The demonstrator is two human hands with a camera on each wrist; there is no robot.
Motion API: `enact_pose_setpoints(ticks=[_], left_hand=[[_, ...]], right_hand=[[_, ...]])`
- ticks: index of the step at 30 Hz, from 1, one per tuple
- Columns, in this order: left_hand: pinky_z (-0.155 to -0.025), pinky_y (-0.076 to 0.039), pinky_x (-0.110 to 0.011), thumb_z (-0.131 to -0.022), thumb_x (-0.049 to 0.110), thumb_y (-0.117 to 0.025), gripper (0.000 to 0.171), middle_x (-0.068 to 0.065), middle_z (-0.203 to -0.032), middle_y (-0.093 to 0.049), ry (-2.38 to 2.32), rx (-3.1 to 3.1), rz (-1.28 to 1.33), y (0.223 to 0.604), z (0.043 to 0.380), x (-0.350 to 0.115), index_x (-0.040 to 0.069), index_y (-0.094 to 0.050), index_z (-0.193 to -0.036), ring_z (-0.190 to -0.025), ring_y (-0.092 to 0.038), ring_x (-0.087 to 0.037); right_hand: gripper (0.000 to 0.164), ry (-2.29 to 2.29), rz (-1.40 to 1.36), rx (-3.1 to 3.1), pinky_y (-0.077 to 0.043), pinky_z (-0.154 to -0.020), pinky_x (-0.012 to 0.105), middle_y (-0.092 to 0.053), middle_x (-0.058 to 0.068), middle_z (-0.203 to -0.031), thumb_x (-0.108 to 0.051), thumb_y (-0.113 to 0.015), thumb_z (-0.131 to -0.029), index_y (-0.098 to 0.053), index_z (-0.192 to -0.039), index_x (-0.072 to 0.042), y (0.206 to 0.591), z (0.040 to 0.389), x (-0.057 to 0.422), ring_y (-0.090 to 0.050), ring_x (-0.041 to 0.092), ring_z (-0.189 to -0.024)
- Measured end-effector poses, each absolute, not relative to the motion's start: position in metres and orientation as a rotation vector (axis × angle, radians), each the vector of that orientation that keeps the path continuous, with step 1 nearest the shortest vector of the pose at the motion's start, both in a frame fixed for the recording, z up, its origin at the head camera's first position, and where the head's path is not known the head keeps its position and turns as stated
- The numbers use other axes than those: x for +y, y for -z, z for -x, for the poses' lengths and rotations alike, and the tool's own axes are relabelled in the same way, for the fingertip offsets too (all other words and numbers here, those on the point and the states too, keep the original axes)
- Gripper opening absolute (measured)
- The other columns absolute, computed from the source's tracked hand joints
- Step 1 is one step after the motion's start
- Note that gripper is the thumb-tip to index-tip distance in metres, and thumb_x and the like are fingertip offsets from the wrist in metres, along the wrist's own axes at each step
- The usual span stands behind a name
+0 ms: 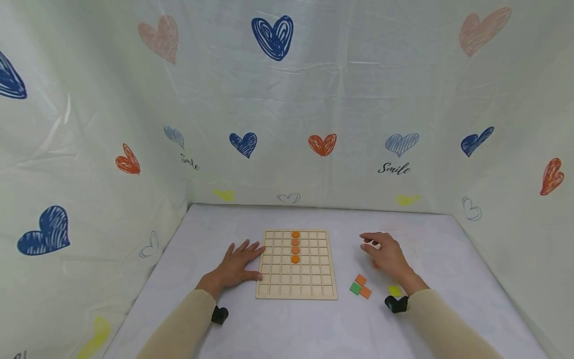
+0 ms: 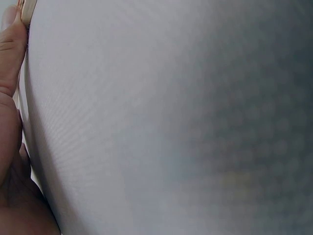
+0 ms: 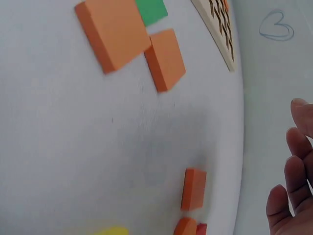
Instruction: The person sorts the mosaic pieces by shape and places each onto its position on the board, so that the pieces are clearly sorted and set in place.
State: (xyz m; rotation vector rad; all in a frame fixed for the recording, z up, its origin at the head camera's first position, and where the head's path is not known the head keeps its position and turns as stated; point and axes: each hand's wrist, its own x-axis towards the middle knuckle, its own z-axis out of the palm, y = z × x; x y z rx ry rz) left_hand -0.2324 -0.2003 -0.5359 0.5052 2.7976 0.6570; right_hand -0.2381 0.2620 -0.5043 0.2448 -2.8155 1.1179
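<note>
A square wooden grid board (image 1: 296, 289) lies flat on the table, with several orange discs (image 1: 295, 243) lined up in one column from its far edge. My left hand (image 1: 234, 267) rests at the board's left side, fingers spread, fingertips and thumb at the edge. In the left wrist view, the thumb (image 2: 10, 58) meets the board's side. My right hand (image 1: 389, 255) is over the table right of the board, thumb and fingers apart, nothing visible between them. Nearer me lie two orange blocks (image 1: 360, 279) touching a green block (image 1: 356, 288).
A yellow piece (image 1: 395, 290) lies by the right wrist. Partly under the right hand are more pieces, seen in the right wrist view as an orange block (image 3: 194, 189) and a red piece (image 3: 201, 229). White curtains (image 1: 296, 99) with printed hearts surround the table (image 1: 287, 329).
</note>
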Motion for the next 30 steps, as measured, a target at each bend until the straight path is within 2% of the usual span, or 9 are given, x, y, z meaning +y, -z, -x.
enact_pose_setpoints(ticks=[6, 13, 24, 27, 30], left_hand=[[-0.13, -0.001, -0.067, -0.085, 0.059, -0.079, 0.092, -0.009, -0.172, -0.035, -0.656, 2.794, -0.499, 0.537, 0.233, -0.201, 0.024, -0.045, -0.162, -0.164, -0.016, -0.038], [-0.131, 0.0, -0.066, -0.085, 0.06, -0.078, 0.092, -0.007, -0.172, -0.034, -0.636, 2.796, -0.495, 0.539, 0.234, -0.201, 0.025, -0.043, -0.163, -0.164, -0.015, -0.037], [-0.131, 0.0, -0.064, -0.086, 0.06, -0.078, 0.093, -0.007, -0.173, -0.032, -0.605, 2.794, -0.481, 0.536, 0.233, -0.201, 0.025, -0.041, -0.164, -0.164, -0.014, -0.036], [-0.131, -0.001, -0.065, -0.085, 0.061, -0.078, 0.094, -0.007, -0.173, -0.033, -0.6, 2.799, -0.481, 0.537, 0.233, -0.201, 0.025, -0.042, -0.164, -0.164, -0.015, -0.037], [-0.131, -0.002, -0.066, -0.084, 0.061, -0.078, 0.095, -0.007, -0.173, -0.033, -0.603, 2.8, -0.483, 0.539, 0.234, -0.2, 0.025, -0.042, -0.164, -0.164, -0.016, -0.037]], right_hand=[[0.04, -1.085, -0.201, -2.873, -0.052, -0.089, 0.041, -0.067, 0.016, -0.127, -0.018, -0.072, -0.102, -0.067, -0.14, -0.007, 0.499, 0.231, 0.292, -0.055, 0.034, -0.114], [0.045, -0.97, -0.105, -2.962, -0.055, -0.093, 0.057, -0.064, 0.023, -0.132, -0.014, -0.069, -0.101, -0.062, -0.145, -0.006, 0.502, 0.226, 0.322, -0.053, 0.042, -0.117], [0.045, -0.95, -0.069, -3.019, -0.048, -0.1, 0.07, -0.061, 0.028, -0.136, -0.011, -0.066, -0.1, -0.062, -0.145, -0.003, 0.523, 0.219, 0.358, -0.05, 0.047, -0.121], [0.044, -0.962, -0.059, -3.028, -0.048, -0.102, 0.07, -0.061, 0.028, -0.135, -0.011, -0.068, -0.1, -0.064, -0.143, -0.002, 0.526, 0.218, 0.361, -0.052, 0.046, -0.12], [0.041, -0.965, -0.051, -3.028, -0.053, -0.095, 0.061, -0.063, 0.027, -0.129, -0.011, -0.07, -0.099, -0.066, -0.139, 0.0, 0.529, 0.219, 0.363, -0.056, 0.042, -0.111]])
